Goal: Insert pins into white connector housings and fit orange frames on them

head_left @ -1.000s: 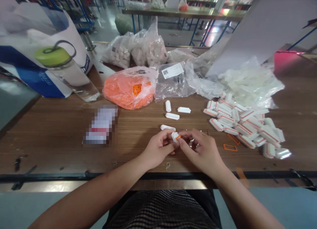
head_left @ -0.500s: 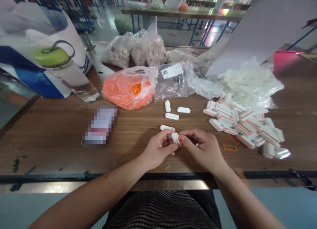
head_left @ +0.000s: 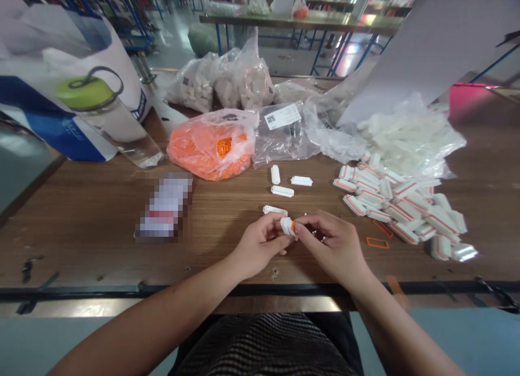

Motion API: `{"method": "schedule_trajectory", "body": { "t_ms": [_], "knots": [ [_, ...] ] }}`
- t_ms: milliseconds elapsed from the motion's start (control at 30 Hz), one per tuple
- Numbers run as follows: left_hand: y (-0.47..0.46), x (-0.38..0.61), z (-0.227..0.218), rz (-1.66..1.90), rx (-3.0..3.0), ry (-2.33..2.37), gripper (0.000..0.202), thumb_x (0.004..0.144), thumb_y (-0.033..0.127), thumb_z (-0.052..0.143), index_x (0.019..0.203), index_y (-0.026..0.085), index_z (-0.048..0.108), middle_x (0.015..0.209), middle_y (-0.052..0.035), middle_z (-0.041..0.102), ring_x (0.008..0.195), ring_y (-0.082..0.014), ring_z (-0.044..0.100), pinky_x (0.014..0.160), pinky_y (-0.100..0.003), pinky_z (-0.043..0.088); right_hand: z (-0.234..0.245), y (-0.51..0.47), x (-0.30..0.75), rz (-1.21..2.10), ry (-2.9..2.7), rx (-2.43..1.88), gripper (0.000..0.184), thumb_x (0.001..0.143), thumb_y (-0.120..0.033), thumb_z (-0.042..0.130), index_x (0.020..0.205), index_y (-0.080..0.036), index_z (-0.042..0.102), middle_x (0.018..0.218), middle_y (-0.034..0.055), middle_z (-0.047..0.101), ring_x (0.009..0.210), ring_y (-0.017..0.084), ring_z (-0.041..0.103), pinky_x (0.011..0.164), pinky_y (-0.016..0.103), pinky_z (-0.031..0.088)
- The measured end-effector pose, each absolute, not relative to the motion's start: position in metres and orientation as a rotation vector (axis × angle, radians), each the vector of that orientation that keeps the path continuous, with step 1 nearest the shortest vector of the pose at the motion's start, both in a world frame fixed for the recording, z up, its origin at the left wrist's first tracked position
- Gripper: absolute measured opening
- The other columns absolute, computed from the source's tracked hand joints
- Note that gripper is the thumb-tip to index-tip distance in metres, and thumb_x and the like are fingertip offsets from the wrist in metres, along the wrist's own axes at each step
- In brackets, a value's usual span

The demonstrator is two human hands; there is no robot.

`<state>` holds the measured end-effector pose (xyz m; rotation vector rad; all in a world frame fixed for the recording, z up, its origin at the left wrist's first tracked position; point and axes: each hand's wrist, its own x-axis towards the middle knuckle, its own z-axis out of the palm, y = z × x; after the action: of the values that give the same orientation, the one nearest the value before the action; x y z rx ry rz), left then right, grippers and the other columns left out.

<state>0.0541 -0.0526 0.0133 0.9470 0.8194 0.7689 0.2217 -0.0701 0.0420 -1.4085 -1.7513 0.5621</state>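
My left hand (head_left: 260,246) and my right hand (head_left: 331,246) meet just above the wooden table (head_left: 89,224), near its front edge. Between their fingertips sits a small white plastic piece (head_left: 287,225) with an orange ring (head_left: 293,228) on it. The left fingers pinch the white piece; the right thumb and forefinger press on the orange ring. Three loose white pieces (head_left: 281,190) lie just beyond the hands, and a fourth (head_left: 275,209) lies close to my left fingers. A heap of white pieces with orange rings (head_left: 402,208) is piled to the right.
A bag of orange rings (head_left: 211,143) lies behind the hands, with clear bags of white parts (head_left: 227,83) farther back. A green-lidded bottle (head_left: 105,116) and a blue-white bag (head_left: 49,83) stand at left. Loose orange rings (head_left: 377,242) lie right of my right hand.
The right fingers have shifted slightly on the orange ring, pressing it closer onto the white piece. Both hands stay in the same place.
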Motion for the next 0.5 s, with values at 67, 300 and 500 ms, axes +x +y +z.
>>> {"method": "schedule_trajectory", "body": {
  "t_ms": [67, 300, 500],
  "knots": [
    [-0.0533, 0.0542, 0.0135, 0.769, 0.951, 0.813, 0.04, 0.074, 0.021, 0.074, 0.11, 0.018, 0.057, 0.097, -0.0029, 0.065, 0.082, -0.0132, 0.06, 0.061, -0.021, 0.052, 0.0419, -0.0702, 0.2228, 0.564, -1.761, -1.409, 0.014, 0.087, -0.027, 0.061, 0.081, -0.021, 0.072, 0.068, -0.0004, 0.069, 0.057, 0.011, 0.06, 0.055, 0.025, 0.045],
    [-0.0533, 0.0546, 0.0143, 0.757, 0.951, 0.818, 0.037, 0.074, 0.023, 0.074, 0.107, 0.018, 0.057, 0.101, -0.0046, 0.066, 0.085, -0.0138, 0.061, 0.062, -0.02, 0.052, 0.0409, -0.0719, 0.2219, 0.526, -1.813, -1.376, 0.013, 0.086, -0.024, 0.061, 0.089, -0.019, 0.073, 0.068, -0.0002, 0.066, 0.057, 0.012, 0.058, 0.055, 0.025, 0.045],
    [-0.0529, 0.055, 0.0152, 0.747, 0.965, 0.839, 0.038, 0.075, 0.025, 0.074, 0.108, 0.018, 0.057, 0.103, -0.0054, 0.066, 0.087, -0.0146, 0.061, 0.063, -0.021, 0.052, 0.0411, -0.0703, 0.2214, 0.598, -1.798, -1.339, 0.015, 0.087, -0.026, 0.061, 0.092, -0.021, 0.074, 0.073, 0.0012, 0.068, 0.063, 0.013, 0.061, 0.057, 0.027, 0.047]
  ]
}}
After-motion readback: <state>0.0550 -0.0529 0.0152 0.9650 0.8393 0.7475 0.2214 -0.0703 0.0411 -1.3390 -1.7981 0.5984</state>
